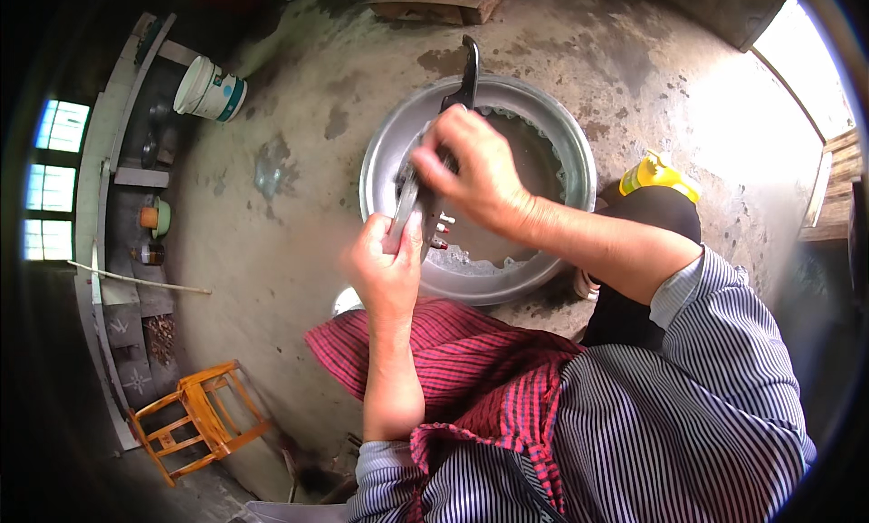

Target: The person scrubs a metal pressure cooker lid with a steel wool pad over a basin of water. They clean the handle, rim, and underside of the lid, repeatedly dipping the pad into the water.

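A wide metal basin (577, 143) with water and suds stands on the floor before me. Over it, my left hand (385, 268) grips the near end of a grey metal piece (407, 207), seen nearly edge-on, perhaps a pot lid. Small fittings (441, 231) with red and pale tips stick out beside it. My right hand (475, 163), slightly blurred, is curled against the far part of the piece; whether it holds a cloth or scrubber is hidden. A black handle (470, 72) extends past the right hand over the basin's far rim; its joint to the piece is covered.
A yellow bottle (655, 177) is beside my dark-clad knee at the right. A white bucket (210, 92) sits at the upper left, near a low ledge with bowls. An orange wooden chair (204, 418) stands lower left. A wooden board (441, 0) lies beyond the basin.
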The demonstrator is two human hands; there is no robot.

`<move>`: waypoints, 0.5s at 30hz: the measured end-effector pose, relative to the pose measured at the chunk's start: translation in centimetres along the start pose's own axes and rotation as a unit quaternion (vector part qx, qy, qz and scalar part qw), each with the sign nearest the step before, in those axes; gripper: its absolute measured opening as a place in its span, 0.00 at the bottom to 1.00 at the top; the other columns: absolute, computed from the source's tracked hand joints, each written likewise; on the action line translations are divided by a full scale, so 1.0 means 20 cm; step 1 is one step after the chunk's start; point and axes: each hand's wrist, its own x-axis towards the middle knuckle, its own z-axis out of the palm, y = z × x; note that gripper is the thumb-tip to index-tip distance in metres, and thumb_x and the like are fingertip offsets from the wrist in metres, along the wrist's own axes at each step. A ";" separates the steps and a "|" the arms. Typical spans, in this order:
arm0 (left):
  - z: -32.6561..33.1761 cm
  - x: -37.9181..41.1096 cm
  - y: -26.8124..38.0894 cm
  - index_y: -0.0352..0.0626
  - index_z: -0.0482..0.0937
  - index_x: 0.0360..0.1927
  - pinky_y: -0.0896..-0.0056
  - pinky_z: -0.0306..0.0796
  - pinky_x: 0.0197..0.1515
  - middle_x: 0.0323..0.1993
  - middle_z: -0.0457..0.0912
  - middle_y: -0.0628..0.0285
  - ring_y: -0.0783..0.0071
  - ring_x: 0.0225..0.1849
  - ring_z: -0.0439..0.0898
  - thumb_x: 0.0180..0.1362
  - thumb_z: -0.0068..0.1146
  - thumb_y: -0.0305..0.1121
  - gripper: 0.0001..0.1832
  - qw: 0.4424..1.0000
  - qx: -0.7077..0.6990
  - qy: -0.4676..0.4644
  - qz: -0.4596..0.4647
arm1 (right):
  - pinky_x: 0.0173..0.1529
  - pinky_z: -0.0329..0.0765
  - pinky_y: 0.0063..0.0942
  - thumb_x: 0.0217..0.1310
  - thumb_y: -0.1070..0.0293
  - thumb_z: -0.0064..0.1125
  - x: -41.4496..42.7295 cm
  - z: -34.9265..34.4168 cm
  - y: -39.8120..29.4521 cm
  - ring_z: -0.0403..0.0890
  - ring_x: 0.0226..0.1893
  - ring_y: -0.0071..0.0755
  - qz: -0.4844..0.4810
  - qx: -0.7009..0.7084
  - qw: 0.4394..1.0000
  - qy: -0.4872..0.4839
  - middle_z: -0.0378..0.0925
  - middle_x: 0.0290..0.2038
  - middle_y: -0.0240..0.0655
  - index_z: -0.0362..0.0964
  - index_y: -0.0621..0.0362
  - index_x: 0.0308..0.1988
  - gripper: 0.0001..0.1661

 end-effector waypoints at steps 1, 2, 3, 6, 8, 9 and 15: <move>0.00 0.00 0.00 0.38 0.63 0.18 0.75 0.55 0.20 0.13 0.57 0.70 0.82 0.19 0.55 0.54 0.65 0.35 0.22 1.000 -0.005 0.012 0.008 | 0.40 0.73 0.38 0.51 0.63 0.60 0.03 -0.01 0.03 0.74 0.35 0.44 0.051 0.015 0.998 0.018 0.71 0.31 0.39 0.69 0.58 0.28 0.11; -0.01 0.00 -0.01 0.38 0.63 0.18 0.76 0.54 0.20 0.14 0.58 0.71 0.83 0.20 0.56 0.54 0.64 0.35 0.22 1.000 -0.010 0.024 0.017 | 0.41 0.73 0.36 0.53 0.62 0.60 0.05 -0.02 0.05 0.75 0.34 0.42 0.109 0.035 0.992 0.046 0.71 0.30 0.38 0.70 0.57 0.28 0.11; -0.01 0.01 -0.02 0.38 0.62 0.18 0.76 0.54 0.20 0.14 0.58 0.73 0.84 0.20 0.56 0.55 0.64 0.34 0.22 0.999 -0.018 0.039 0.025 | 0.42 0.72 0.36 0.54 0.62 0.60 0.08 -0.04 0.07 0.76 0.35 0.39 0.141 0.016 0.988 0.061 0.72 0.31 0.37 0.70 0.57 0.29 0.11; -0.03 0.00 -0.03 0.37 0.69 0.20 0.74 0.60 0.21 0.13 0.63 0.67 0.80 0.17 0.61 0.51 0.66 0.33 0.16 0.999 -0.027 0.038 0.024 | 0.43 0.72 0.35 0.55 0.61 0.60 0.12 -0.06 0.08 0.75 0.35 0.39 0.166 0.001 0.983 0.079 0.72 0.31 0.36 0.70 0.58 0.30 0.12; -0.03 -0.01 0.00 0.38 0.65 0.19 0.77 0.56 0.21 0.14 0.60 0.71 0.84 0.19 0.58 0.54 0.64 0.33 0.19 0.999 -0.020 0.040 0.029 | 0.43 0.72 0.36 0.55 0.61 0.60 0.14 -0.07 0.09 0.75 0.35 0.40 0.154 0.002 0.985 0.078 0.72 0.31 0.37 0.70 0.58 0.30 0.12; -0.03 -0.01 0.02 0.39 0.63 0.18 0.78 0.54 0.21 0.15 0.59 0.74 0.85 0.21 0.57 0.55 0.64 0.33 0.21 0.999 -0.017 0.039 0.031 | 0.43 0.72 0.36 0.55 0.61 0.60 0.14 -0.07 0.09 0.75 0.36 0.40 0.150 0.001 0.986 0.079 0.72 0.31 0.37 0.70 0.58 0.30 0.12; 0.02 -0.01 0.02 0.38 0.66 0.19 0.77 0.55 0.21 0.15 0.60 0.73 0.85 0.21 0.58 0.54 0.64 0.34 0.19 1.000 -0.008 0.020 0.002 | 0.40 0.74 0.39 0.52 0.63 0.60 0.01 -0.02 0.00 0.74 0.37 0.45 -0.039 -0.075 0.996 -0.012 0.71 0.33 0.39 0.70 0.57 0.30 0.10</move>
